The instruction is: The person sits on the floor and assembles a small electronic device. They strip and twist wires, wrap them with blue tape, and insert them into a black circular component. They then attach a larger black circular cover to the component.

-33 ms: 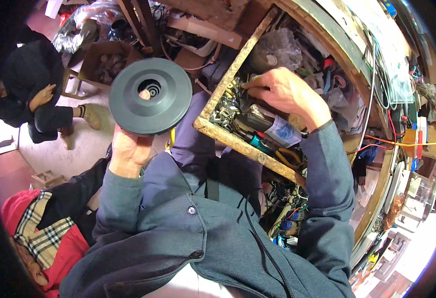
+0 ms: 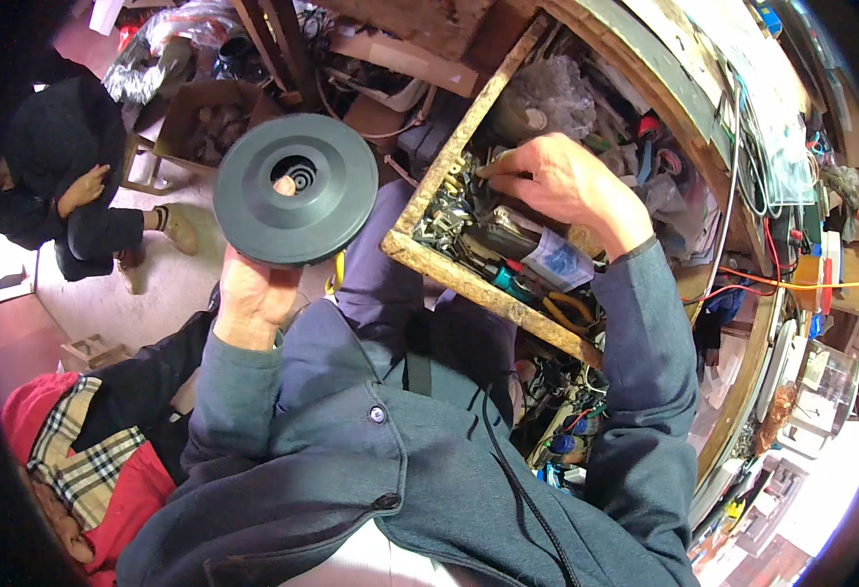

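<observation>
My left hand (image 2: 256, 298) grips a dark grey round plastic cover (image 2: 239, 210) from below. The tip of the thumb shows in the cover's central hole, beside a ringed black part. Over an open wooden drawer (image 2: 508, 311) on the right, my right hand (image 2: 557, 181) has its fingers bent down among small metal parts (image 2: 449, 210). Its fingertips are drawn together at the edge of that pile; whatever is between them is too small or hidden to name. Near this hand lie a packet with a white and blue label (image 2: 559, 259) and a teal-handled tool (image 2: 511, 284).
Clear plastic bags (image 2: 547, 93) fill the drawer's far part, and yellow-handled pliers (image 2: 571, 311) lie near its front. Cables (image 2: 738, 157) hang along the bench at right. A person in black (image 2: 63, 166) sits at far left; a red and checked garment (image 2: 87, 460) appears lower left.
</observation>
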Demonstrator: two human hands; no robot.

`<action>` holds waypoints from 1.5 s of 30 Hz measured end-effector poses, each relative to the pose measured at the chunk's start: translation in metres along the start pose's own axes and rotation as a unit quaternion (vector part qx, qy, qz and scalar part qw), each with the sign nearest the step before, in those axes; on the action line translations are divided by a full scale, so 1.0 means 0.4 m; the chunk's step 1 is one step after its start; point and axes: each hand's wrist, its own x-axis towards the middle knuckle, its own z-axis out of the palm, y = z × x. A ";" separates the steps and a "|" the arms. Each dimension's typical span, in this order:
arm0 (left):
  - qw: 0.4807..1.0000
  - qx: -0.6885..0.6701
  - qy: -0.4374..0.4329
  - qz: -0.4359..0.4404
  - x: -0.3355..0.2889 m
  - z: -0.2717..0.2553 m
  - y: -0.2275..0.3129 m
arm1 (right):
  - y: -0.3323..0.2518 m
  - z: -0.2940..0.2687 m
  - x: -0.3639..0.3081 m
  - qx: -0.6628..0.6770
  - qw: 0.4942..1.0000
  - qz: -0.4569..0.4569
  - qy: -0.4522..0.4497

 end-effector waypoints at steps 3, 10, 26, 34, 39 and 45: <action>1.000 0.005 0.006 0.004 0.000 -0.007 0.002 | -0.007 -0.009 0.002 -0.014 0.999 0.009 -0.030; 1.000 0.006 -0.012 0.012 0.005 -0.015 0.007 | -0.015 -0.017 -0.001 0.013 0.999 -0.027 -0.041; 0.998 0.052 0.021 0.020 -0.007 0.022 0.013 | -0.043 -0.015 -0.005 -0.015 1.000 0.009 -0.024; 1.000 0.006 0.004 0.013 -0.012 0.042 0.028 | 0.001 -0.011 -0.010 0.026 0.998 -0.040 -0.041; 1.000 0.010 -0.024 0.008 -0.007 0.006 0.018 | -0.006 0.015 0.009 -0.018 0.993 -0.119 0.019; 1.000 0.017 -0.005 0.006 -0.009 0.018 0.006 | -0.038 0.018 0.023 -0.078 0.996 -0.037 -0.005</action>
